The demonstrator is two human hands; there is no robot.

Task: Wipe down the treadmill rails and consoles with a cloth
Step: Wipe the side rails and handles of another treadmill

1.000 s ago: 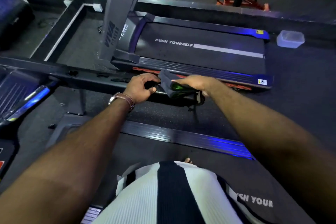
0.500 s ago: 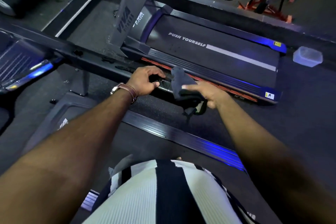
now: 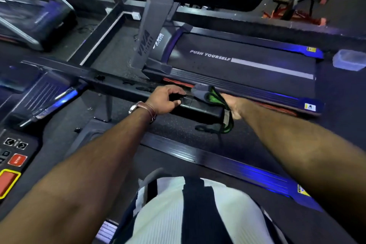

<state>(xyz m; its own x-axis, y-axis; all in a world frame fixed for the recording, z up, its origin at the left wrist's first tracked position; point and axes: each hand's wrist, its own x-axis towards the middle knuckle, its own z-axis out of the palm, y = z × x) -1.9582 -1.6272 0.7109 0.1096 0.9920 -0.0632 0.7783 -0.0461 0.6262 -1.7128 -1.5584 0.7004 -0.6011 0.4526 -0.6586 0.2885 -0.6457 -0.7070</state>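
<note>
My left hand [image 3: 166, 100] curled round the handrail [image 3: 198, 106], right hand [image 3: 234, 108] clutching the cloth [image 3: 205, 94] at its end, translucent tub [image 3: 349, 62] upper right, contents unclear

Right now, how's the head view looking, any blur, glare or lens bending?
Head view: dim, blue light glaring off the side rail; head view, upper left: the neighbouring machine is smeared by motion blur; head view, bottom: the wide lens swells the left forearm; the left hand on the handrail, the right hand and the cloth look fairly sharp.
</note>
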